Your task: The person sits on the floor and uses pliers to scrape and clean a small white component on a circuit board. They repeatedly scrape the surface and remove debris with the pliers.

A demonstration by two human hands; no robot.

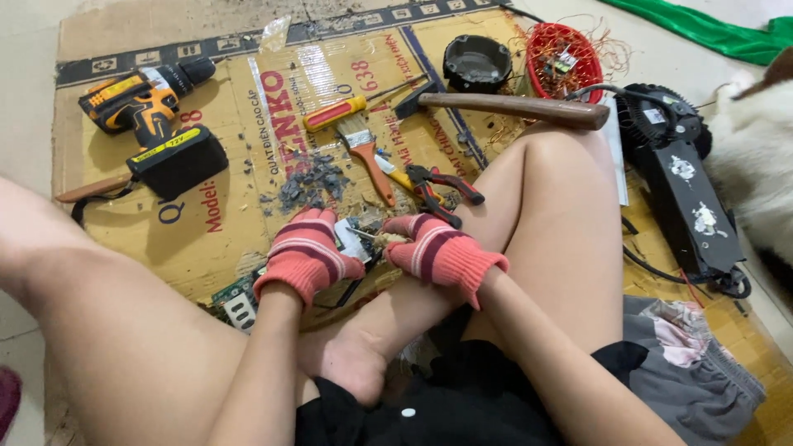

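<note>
Both my hands wear red-and-white striped knit gloves. My left hand [310, 253] presses down on a green circuit board [235, 299] that lies on the cardboard sheet [223, 223], its fingers curled over a white part of the board. My right hand [434, 248] is closed around a small thin tool whose tip points at the board between the two hands; the tool itself is mostly hidden. My bare legs frame the hands on both sides.
On the cardboard lie an orange-and-black cordless drill [153, 116], a screwdriver [339, 111], a paintbrush [368, 157], red-handled pliers [442, 190], a hammer [512, 107], grey debris [310, 182], a black ashtray-like dish [477, 62] and a red basket of copper wire [566, 62]. A black device [686, 190] sits right.
</note>
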